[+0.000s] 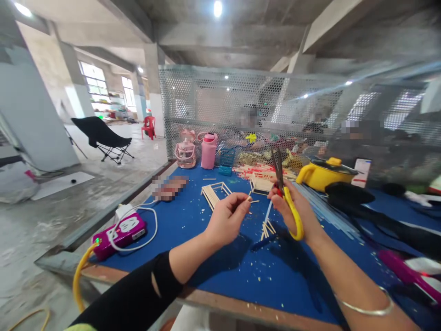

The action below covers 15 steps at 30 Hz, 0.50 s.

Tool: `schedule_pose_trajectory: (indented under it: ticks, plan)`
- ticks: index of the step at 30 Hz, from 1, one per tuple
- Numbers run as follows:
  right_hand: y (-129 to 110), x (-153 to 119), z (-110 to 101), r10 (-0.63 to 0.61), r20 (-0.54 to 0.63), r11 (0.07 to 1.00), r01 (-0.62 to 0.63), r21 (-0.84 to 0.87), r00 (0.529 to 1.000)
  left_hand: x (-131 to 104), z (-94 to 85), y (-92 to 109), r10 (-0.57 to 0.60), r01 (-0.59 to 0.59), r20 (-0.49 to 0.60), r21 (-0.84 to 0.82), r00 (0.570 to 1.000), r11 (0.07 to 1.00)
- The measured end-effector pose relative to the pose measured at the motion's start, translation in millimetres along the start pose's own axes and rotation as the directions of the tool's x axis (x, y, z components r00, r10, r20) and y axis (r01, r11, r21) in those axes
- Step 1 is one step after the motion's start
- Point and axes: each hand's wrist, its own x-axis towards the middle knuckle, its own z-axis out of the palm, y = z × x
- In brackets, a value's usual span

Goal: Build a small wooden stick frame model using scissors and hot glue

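My left fingers [242, 208] pinch thin sticks [255, 201]; blades above my right fingers [281, 205], wrapped round scissors [295, 217], could nick me by slipping leftward.

Scissors [287, 200]: yellow handles, dark blades slightly parted, pointing upward, held above the worktop [234, 287]. Wooden sticks [254, 201]: short, thin, pale, pinched just left.

On the worktop [223, 278], the power strip [119, 234] lies at the left, the phone [170, 188] beyond it. The bottle [208, 151] stands behind, just right of the jug [186, 154]. The pot [325, 174] sits at the right, the stick pile [258, 172] to its left. The mesh screen [206, 101] rises behind them all.
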Motion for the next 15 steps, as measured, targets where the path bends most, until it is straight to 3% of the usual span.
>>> schedule_pose_trajectory:
  ticks: [2,6,9,12,15]
  plan:
    - [3.4,2.5,8.9,-0.023,-0.005,1.000,0.023,0.016,1.000,13.3,-7.9,4.1,0.084,-0.084,-0.002,0.120,0.996,0.989]
    - [9.7,-12.5,26.2,-0.065,0.035,0.989,0.069,-0.134,0.997,26.2,-22.3,7.9,0.251,-0.227,-0.034,0.318,0.967,0.920]
    - [8.8,-26.2,36.5,-0.139,0.053,0.969,0.147,-0.198,0.989,14.1,-27.3,5.1,0.249,-0.195,-0.105,0.367,0.963,0.909]
    - [1.9,-33.5,41.2,-0.186,0.078,0.963,0.198,-0.182,0.979,-3.1,-28.8,3.6,0.192,-0.172,-0.015,0.381,0.981,0.908]
    - [-6.2,-36.2,39.5,-0.199,0.142,0.958,0.223,-0.179,0.970,-10.3,-28.9,4.3,0.202,-0.185,-0.006,0.376,0.979,0.908]
